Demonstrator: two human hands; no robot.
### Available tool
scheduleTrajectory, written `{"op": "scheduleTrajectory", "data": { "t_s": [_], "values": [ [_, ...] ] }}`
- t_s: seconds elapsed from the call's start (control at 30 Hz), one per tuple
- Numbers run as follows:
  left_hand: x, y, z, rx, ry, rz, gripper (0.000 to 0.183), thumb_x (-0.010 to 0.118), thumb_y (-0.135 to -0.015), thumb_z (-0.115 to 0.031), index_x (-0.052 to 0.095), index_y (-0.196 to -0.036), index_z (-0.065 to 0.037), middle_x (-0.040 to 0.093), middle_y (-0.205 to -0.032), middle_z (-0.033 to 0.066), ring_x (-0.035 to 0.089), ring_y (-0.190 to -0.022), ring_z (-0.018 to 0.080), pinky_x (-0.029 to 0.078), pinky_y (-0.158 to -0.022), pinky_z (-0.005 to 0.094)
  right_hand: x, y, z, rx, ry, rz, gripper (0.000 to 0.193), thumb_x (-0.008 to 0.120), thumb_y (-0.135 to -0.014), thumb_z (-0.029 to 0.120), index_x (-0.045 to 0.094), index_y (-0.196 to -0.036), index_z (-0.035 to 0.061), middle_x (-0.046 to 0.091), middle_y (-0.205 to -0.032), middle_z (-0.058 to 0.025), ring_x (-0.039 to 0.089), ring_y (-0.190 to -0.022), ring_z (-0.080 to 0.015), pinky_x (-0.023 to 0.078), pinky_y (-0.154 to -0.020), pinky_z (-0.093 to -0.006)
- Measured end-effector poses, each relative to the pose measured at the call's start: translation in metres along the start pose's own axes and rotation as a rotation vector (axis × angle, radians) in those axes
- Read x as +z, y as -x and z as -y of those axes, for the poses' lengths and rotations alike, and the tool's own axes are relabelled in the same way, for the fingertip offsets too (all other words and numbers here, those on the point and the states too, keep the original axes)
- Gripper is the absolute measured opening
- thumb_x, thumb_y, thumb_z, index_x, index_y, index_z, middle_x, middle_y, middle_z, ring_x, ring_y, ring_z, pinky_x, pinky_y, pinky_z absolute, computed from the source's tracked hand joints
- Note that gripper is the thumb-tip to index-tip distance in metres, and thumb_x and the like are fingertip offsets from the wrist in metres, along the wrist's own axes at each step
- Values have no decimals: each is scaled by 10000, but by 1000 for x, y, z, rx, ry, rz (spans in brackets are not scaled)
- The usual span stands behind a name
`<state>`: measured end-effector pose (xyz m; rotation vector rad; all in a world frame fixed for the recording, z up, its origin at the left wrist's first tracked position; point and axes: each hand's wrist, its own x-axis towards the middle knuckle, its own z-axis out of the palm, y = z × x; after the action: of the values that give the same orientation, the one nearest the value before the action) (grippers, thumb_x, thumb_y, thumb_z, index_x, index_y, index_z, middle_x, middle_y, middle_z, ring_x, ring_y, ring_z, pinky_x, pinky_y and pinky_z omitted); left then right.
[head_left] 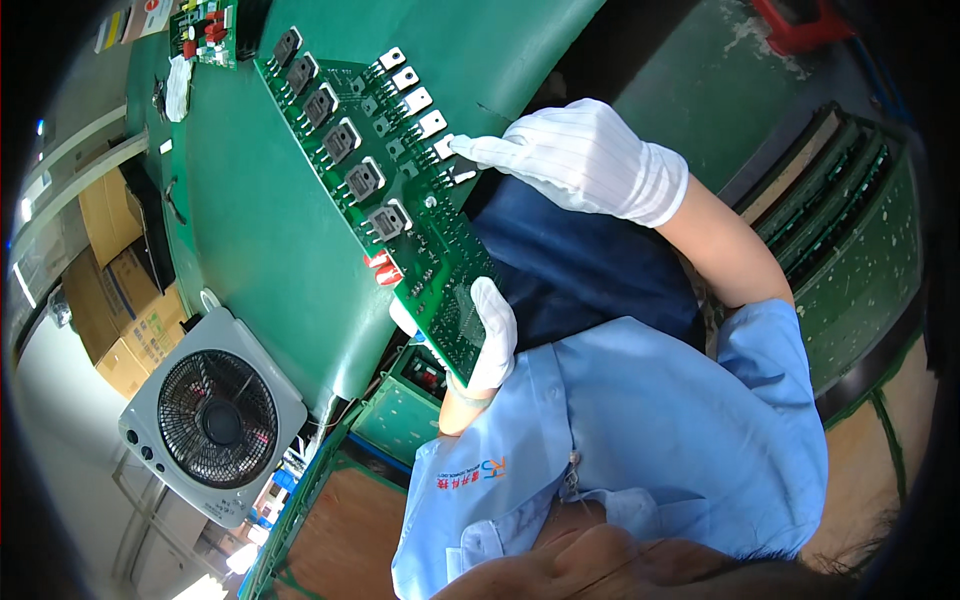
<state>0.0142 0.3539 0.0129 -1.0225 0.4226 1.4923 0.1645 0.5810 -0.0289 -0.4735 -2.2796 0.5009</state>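
Observation:
A green circuit board is held up at a tilt in front of me. My left hand, in a white glove, is closed around its lower end, thumb on the face and the other fingers hidden behind. Black power transistors line its left edge. Along the right edge, smaller transistors with pale metal tabs stick out on their legs. My right hand, gloved too, reaches in from the right. Its index finger is stretched out, the tip at one of these tabs near the row's lower end; the other fingers are partly curled.
Behind the board lies a green work surface, with another populated board at its far left. A grey box fan and cardboard boxes are at the left. At the right, a green crate holds several upright boards.

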Motion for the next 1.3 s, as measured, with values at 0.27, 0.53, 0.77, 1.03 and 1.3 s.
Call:
{"op": "scheduleTrajectory", "data": {
  "t_s": [0.27,0.53,0.77,1.03,1.3],
  "values": [
    [1,3,0,-33,20,12,575,761,-732,-445,617,-1213,-165,596,-1209,-22,540,-1061,96,437,-960,268,-5,-1,5,32,42,56,508,567,-822,110,579,-1324,181,554,-700,-9,551,-563,-159,441,-484,-289],
    [-1,1,-3,-76,37,20,524,736,-759,-420,618,-1198,-160,603,-1183,-26,547,-1029,90,446,-937,262,-3,-1,5,37,46,33,493,572,-822,117,586,-1312,167,558,-707,-5,561,-572,-159,457,-505,-283],
    [-2,1,-1,-101,53,16,481,714,-782,-397,618,-1186,-156,609,-1161,-30,552,-1002,84,454,-917,256,-8,-4,1,-14,6,20,468,572,-828,125,595,-1295,158,566,-706,-4,563,-571,-159,451,-500,-288],
    [-1,1,-1,-128,74,34,431,689,-808,-372,619,-1172,-151,617,-1135,-34,559,-970,77,463,-895,250,-5,-3,-1,-4,-41,-14,465,596,-817,110,604,-1279,156,564,-693,-4,565,-567,-159,451,-489,-290],
    [0,-2,4,-159,94,53,383,663,-835,-347,619,-1157,-146,624,-1109,-37,565,-938,70,471,-872,244,-4,-2,6,49,-45,-30,433,600,-838,112,609,-1269,158,559,-682,-4,565,-564,-166,460,-496,-292]
  ]
}}
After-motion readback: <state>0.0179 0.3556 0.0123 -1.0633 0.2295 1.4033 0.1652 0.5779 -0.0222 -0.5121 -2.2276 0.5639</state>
